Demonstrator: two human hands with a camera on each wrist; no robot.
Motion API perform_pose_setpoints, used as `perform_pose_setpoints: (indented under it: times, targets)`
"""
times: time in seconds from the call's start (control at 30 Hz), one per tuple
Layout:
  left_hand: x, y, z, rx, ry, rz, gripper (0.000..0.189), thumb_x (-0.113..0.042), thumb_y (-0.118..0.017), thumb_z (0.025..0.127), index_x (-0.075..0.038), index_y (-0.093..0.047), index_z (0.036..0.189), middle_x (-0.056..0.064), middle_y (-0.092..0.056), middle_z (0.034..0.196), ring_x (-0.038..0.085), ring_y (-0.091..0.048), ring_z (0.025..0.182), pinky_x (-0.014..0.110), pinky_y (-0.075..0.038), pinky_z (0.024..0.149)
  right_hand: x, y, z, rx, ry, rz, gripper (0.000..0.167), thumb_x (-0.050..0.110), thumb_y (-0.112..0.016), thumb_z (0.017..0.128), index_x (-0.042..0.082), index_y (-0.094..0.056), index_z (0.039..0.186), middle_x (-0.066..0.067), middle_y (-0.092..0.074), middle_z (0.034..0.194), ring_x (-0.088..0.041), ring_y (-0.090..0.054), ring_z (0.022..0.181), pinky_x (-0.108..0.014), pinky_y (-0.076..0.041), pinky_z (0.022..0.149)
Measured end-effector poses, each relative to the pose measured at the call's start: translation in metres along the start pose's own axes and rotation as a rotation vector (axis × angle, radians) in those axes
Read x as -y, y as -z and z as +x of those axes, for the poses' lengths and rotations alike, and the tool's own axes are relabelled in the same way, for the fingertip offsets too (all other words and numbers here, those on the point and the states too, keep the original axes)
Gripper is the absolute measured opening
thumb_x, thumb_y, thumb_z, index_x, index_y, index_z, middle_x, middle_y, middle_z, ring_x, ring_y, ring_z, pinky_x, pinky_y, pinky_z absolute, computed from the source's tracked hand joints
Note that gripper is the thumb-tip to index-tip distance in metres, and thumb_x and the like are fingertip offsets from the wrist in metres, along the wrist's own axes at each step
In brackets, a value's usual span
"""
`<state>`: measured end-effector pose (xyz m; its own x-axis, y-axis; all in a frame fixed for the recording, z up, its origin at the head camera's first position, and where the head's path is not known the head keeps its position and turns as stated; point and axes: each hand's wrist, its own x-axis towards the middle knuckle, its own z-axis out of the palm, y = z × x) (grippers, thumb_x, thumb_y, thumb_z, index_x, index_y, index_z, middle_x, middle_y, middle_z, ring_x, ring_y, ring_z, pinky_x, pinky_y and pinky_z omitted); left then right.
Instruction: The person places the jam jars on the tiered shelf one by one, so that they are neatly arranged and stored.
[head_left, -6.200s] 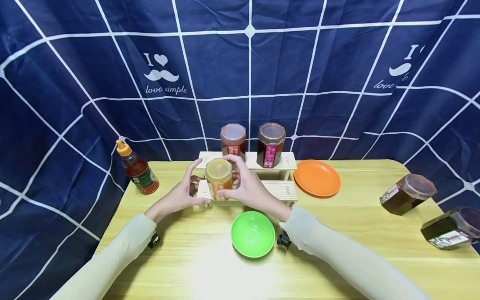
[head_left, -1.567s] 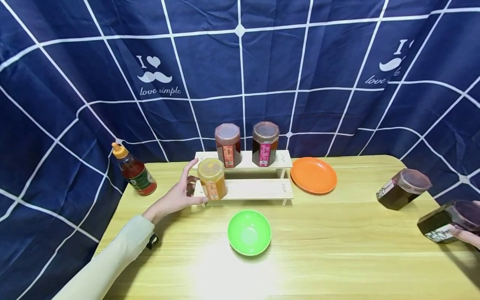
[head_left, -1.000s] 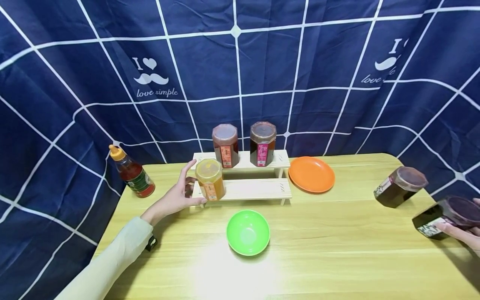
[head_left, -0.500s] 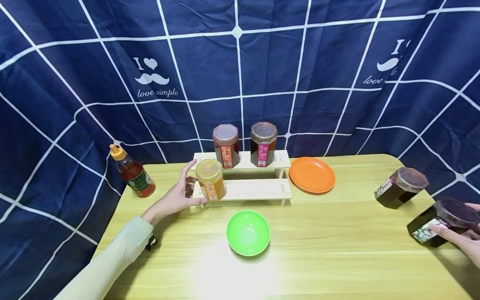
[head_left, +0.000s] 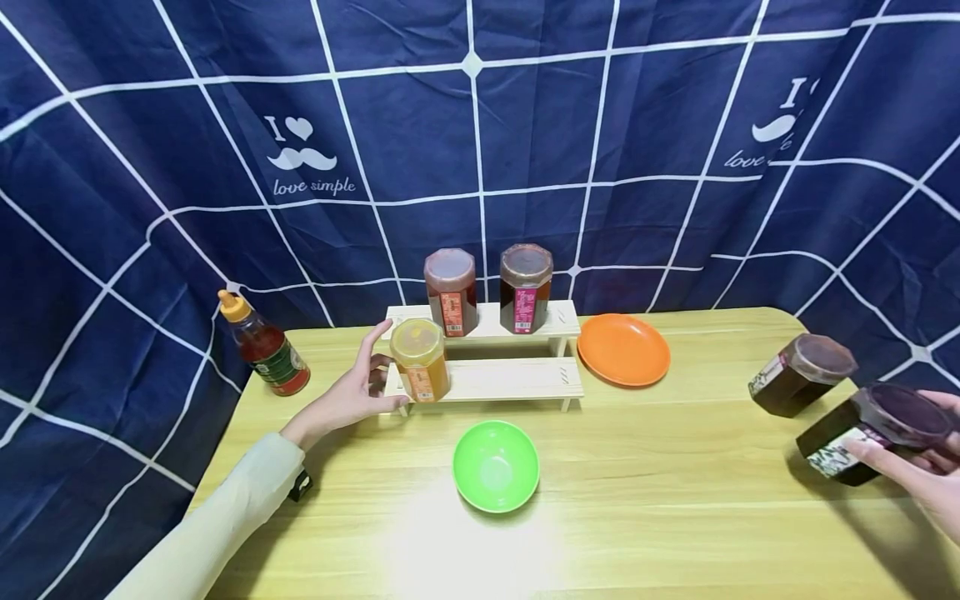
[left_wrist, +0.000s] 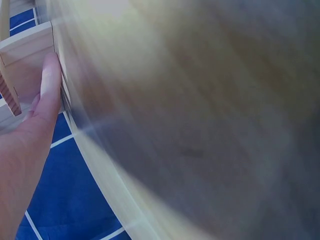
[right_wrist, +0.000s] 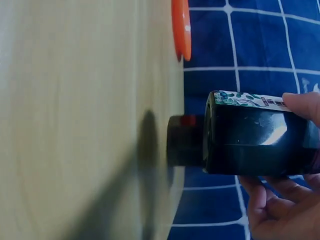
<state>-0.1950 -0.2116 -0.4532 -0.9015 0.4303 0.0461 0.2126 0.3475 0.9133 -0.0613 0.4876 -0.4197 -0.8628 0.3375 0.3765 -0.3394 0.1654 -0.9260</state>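
At the far right, my right hand grips a dark jar with a white patterned label, thumb on the label side. In the right wrist view that jar is off the table, tilted, with its shadow below. My left hand spreads thumb and fingers at the left end of a two-step wooden rack, touching its end in the left wrist view. Beside that hand, a jar of yellow honey stands on the lower step. Two reddish-brown jars, one with an orange label and one with a pink label, stand on the upper step.
A green bowl sits in front of the rack, and an orange plate to its right. Another dark jar stands near the right edge. A sauce bottle with a yellow cap is at left. A blue curtain hangs behind.
My right hand has left the yellow honey jar, gone right and taken hold of a dark jar, which is now lifted and shifted left. My left hand stays at the rack's end.
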Motion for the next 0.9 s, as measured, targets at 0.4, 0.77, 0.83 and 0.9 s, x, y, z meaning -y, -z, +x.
perform_pose_setpoints:
  times: [0.4,0.77,0.83,0.9]
  targets:
    - [0.001,0.002,-0.001,0.008,-0.011,-0.012,0.121,-0.007,-0.085,0.093,-0.039,0.0,0.173,0.026,-0.054,0.145,0.039,-0.057,0.13,0.053,-0.05,0.102,0.035,-0.039,-0.004,0.037,0.075,-0.332,0.093,-0.032,-0.076,0.073,0.023,-0.057,0.146,0.02,-0.073,0.112,0.011,-0.068,0.092,-0.005,-0.047,0.079]
    - [0.002,0.004,-0.001,0.016,-0.028,-0.017,0.121,-0.006,-0.086,0.094,-0.039,0.0,0.173,0.026,-0.053,0.147,0.038,-0.058,0.131,0.06,-0.043,0.109,0.058,-0.088,0.002,0.205,0.093,-0.418,0.095,-0.022,-0.086,0.077,0.022,-0.048,0.152,0.014,-0.06,0.139,0.009,-0.066,0.106,-0.006,-0.046,0.089]
    - [0.002,0.004,-0.001,0.022,-0.031,-0.017,0.121,-0.006,-0.085,0.094,-0.039,0.0,0.173,0.026,-0.053,0.148,0.039,-0.059,0.131,0.06,-0.044,0.109,0.059,-0.096,0.002,0.223,0.097,-0.422,0.095,-0.021,-0.087,0.078,0.022,-0.048,0.154,0.01,-0.055,0.143,0.007,-0.066,0.107,-0.006,-0.046,0.09]
    - [0.001,0.004,-0.001,0.025,-0.031,-0.018,0.12,-0.006,-0.085,0.094,-0.039,0.0,0.173,0.026,-0.052,0.148,0.039,-0.059,0.13,0.06,-0.044,0.109,0.06,-0.104,0.002,0.245,0.092,-0.411,0.095,-0.02,-0.086,0.079,0.021,-0.047,0.155,0.009,-0.055,0.142,0.004,-0.065,0.106,-0.007,-0.046,0.09]
